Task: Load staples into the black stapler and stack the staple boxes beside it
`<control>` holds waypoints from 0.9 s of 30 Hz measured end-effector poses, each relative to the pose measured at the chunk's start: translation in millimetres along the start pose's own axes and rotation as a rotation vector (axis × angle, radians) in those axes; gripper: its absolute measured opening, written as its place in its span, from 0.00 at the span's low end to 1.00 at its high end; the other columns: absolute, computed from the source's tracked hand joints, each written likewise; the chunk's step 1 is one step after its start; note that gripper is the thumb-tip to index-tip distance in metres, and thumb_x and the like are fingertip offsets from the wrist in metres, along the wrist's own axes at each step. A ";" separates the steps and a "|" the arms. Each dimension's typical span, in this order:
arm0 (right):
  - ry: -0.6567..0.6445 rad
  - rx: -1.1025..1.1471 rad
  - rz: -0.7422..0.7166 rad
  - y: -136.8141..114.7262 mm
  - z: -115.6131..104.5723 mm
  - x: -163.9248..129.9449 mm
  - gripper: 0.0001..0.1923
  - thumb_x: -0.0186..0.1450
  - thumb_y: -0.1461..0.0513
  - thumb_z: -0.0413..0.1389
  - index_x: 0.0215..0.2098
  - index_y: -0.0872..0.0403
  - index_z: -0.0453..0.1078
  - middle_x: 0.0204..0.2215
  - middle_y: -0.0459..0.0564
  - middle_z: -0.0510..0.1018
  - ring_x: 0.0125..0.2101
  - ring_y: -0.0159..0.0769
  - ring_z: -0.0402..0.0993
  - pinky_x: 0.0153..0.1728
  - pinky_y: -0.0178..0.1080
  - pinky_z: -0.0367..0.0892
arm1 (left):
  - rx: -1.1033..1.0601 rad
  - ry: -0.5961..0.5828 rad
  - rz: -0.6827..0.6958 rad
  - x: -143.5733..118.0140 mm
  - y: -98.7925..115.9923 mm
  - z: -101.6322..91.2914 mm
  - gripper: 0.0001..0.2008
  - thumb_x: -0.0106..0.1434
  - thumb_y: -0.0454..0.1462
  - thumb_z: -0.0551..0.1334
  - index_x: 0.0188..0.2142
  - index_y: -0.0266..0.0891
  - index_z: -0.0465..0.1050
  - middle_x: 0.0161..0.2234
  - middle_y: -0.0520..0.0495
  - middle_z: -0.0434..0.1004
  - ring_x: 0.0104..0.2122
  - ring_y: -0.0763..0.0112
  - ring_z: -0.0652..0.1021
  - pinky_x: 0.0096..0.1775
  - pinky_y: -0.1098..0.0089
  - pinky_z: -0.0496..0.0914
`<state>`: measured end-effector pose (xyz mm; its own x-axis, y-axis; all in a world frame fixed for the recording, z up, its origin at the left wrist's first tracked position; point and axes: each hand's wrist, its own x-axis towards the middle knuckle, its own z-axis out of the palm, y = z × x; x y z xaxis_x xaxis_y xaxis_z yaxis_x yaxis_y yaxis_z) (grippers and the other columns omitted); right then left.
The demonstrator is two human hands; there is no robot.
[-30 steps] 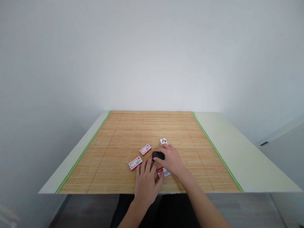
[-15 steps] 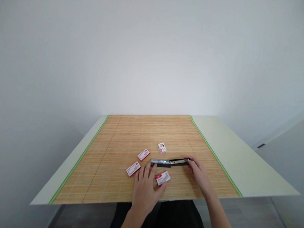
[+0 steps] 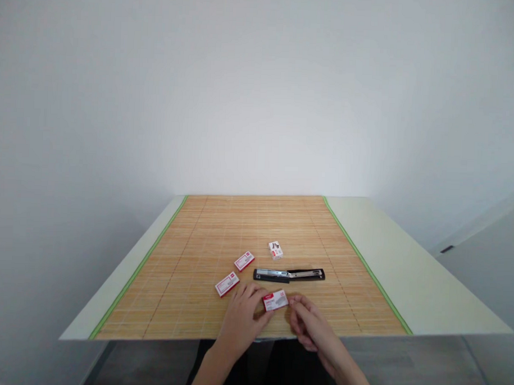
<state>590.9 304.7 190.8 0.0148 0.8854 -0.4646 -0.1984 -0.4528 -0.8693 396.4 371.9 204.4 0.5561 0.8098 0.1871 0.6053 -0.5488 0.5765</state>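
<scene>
A small red-and-white staple box lies near the front of the mat, between both hands. My left hand grips its left end, thumb at the near edge and fingers at the far edge. At the box's right end, my right hand has thumb and forefinger pinched together, the other fingers curled. Just beyond them a black stapler rests folded wide open, its metal staple channel showing on the left and the top arm laid out to the right. Neither hand touches the stapler.
Two more red-and-white boxes, a nearer one and a farther one, lie left of the stapler. A small white box with a dark picture sits behind it. The bamboo mat has green edges and covers the middle of a white table.
My right hand has let go of the stapler's right end and come left and nearer to the staple box. My left hand has drawn back from the stapler and closed on the box.
</scene>
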 end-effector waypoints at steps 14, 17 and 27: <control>0.058 -1.013 -0.356 -32.8 -20.9 7.7 0.20 0.64 0.57 0.63 0.54 0.47 0.74 0.25 0.41 0.74 0.27 0.33 0.70 0.29 0.35 0.54 | -0.142 -0.057 0.011 0.5 -29.4 -9.0 0.13 0.64 0.42 0.69 0.49 0.49 0.76 0.48 0.47 0.74 0.51 0.59 0.75 0.53 0.60 0.69; 0.054 -1.073 -0.360 -38.7 -19.1 10.6 0.15 0.64 0.58 0.62 0.50 0.46 0.76 0.25 0.41 0.75 0.27 0.34 0.70 0.28 0.35 0.52 | -0.147 -0.048 0.013 1.4 -30.0 -15.0 0.12 0.64 0.41 0.68 0.48 0.49 0.77 0.48 0.48 0.75 0.50 0.60 0.75 0.53 0.60 0.70; 0.106 -0.951 -0.454 -50.3 -20.3 17.8 0.22 0.68 0.52 0.59 0.58 0.48 0.73 0.24 0.41 0.74 0.26 0.36 0.71 0.28 0.34 0.56 | -0.117 0.077 -0.005 -4.4 -24.1 -9.4 0.21 0.62 0.42 0.70 0.54 0.50 0.73 0.54 0.46 0.73 0.55 0.57 0.74 0.57 0.57 0.70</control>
<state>621.0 341.2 222.7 -0.0102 0.9993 -0.0350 0.6955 -0.0181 -0.7183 374.0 383.5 197.2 0.5056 0.8282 0.2418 0.5346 -0.5208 0.6656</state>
